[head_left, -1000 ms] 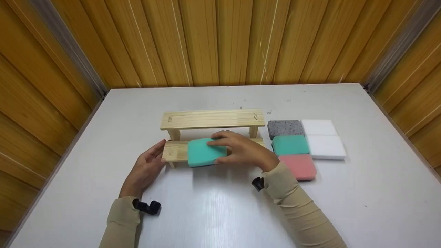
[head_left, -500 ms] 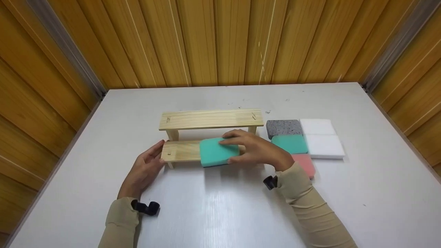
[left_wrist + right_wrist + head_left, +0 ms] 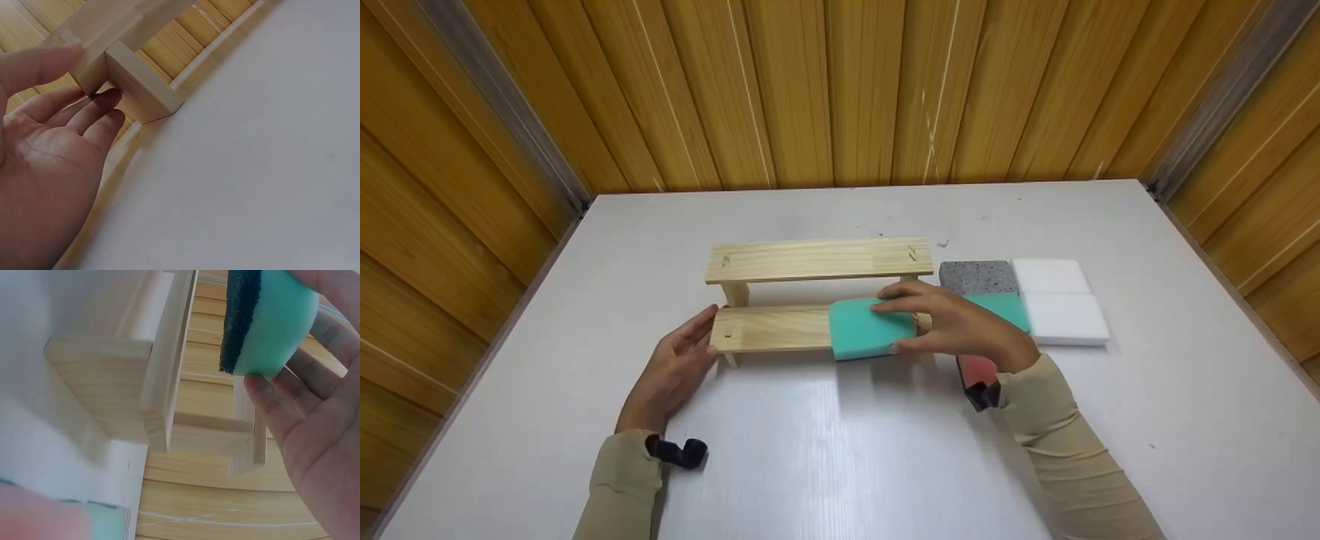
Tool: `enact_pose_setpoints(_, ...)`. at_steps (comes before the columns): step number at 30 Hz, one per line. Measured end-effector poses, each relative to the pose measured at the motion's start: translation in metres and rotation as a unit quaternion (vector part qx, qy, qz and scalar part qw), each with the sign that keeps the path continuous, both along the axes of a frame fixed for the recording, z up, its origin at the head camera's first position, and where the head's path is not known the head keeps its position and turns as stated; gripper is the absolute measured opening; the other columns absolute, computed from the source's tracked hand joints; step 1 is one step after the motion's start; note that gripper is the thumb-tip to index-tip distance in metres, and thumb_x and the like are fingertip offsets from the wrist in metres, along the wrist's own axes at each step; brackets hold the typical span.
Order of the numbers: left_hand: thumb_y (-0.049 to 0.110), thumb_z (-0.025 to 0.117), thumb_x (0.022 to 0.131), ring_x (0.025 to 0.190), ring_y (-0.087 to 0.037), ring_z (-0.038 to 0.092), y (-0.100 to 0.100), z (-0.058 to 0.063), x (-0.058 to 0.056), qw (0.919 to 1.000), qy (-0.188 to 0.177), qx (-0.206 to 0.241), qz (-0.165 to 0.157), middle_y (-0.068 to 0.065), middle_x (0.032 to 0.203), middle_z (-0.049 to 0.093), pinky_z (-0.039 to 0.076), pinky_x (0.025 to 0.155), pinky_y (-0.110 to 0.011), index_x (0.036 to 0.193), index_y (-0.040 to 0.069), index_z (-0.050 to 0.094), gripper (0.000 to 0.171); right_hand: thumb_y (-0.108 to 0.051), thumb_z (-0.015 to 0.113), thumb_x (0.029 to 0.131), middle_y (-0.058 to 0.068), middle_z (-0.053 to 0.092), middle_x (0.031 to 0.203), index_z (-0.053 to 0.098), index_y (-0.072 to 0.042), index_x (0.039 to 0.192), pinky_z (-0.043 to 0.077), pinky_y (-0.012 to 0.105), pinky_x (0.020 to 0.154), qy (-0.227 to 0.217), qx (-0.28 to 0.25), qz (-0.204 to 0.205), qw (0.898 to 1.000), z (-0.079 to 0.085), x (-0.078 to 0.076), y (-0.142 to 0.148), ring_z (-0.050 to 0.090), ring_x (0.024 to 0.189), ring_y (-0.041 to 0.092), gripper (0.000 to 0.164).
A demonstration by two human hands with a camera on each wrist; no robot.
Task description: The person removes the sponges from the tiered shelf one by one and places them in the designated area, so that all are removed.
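A two-step wooden rack (image 3: pixel 780 330) stands on the white table. At the left end of its lower board, my left hand (image 3: pixel 671 371) holds the wood between thumb and fingers; the left wrist view shows the thumb on one side of the board end (image 3: pixel 93 67). With thumb and fingers, my right hand (image 3: pixel 964 330) grips a turquoise sponge (image 3: pixel 864 330) by its right side, over the right half of the lower board. The right wrist view shows the sponge's dark scouring layer (image 3: pixel 241 318) facing the board, with a gap between.
Right of the rack lie a speckled grey block (image 3: pixel 979 277), a second turquoise sponge (image 3: pixel 1006 309), a pink sponge (image 3: pixel 978 369) partly behind my wrist, and two white foam blocks (image 3: pixel 1069 316). The rack's upper board (image 3: pixel 817 259) rises behind. Yellow panel walls (image 3: pixel 862 90) enclose the table.
My right hand has carried the turquoise sponge rightward along the lower board, from left of its middle to near its right end. The left hand has stayed at the left end.
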State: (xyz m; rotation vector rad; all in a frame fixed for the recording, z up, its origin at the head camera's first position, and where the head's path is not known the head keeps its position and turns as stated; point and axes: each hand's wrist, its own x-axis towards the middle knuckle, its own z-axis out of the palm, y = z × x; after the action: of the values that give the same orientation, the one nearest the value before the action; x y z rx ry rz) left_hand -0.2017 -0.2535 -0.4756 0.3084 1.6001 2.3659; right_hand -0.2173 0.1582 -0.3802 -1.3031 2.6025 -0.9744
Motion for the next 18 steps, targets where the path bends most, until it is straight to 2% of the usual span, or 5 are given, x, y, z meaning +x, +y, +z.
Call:
enact_pose_setpoints(6, -0.012, 0.047, 0.092, 0.149, -0.029, 0.008, 0.0, 0.0, 0.0, 0.9999, 0.01, -0.004, -0.002, -0.018, 0.161, 0.005, 0.035, 0.112, -0.022, 0.152, -0.004, 0.007, 0.072, -0.022, 0.077, 0.081, 0.009, 0.052, 0.137, 0.061, -0.009, 0.129, 0.044, 0.05, 0.105, -0.003, 0.008, -0.009, 1.0, 0.002, 0.002, 0.015, 0.045, 0.131, 0.029, 0.052)
enact_pose_setpoints(12, -0.013, 0.045, 0.091, 0.149, -0.03, 0.008, 0.0, -0.001, 0.0, 0.9999, 0.014, 0.006, 0.0, -0.02, 0.161, 0.004, 0.035, 0.112, -0.022, 0.151, -0.006, 0.007, 0.072, -0.019, 0.077, 0.082, 0.009, 0.052, 0.139, 0.061, -0.011, 0.13, 0.045, 0.048, 0.104, -0.008, 0.019, -0.037, 0.999, 0.002, 0.006, 0.032, 0.047, 0.131, 0.031, 0.051)
enact_pose_setpoints(18, -0.012, 0.048, 0.091, 0.149, -0.029, 0.01, -0.001, -0.001, 0.0, 1.0, 0.004, 0.005, 0.003, -0.018, 0.161, 0.006, 0.036, 0.112, -0.022, 0.152, -0.004, 0.009, 0.073, -0.018, 0.077, 0.081, 0.009, 0.054, 0.137, 0.062, -0.012, 0.129, 0.047, 0.042, 0.103, 0.002, 0.018, -0.052, 0.999, 0.001, 0.009, 0.047, 0.05, 0.128, 0.03, 0.051)
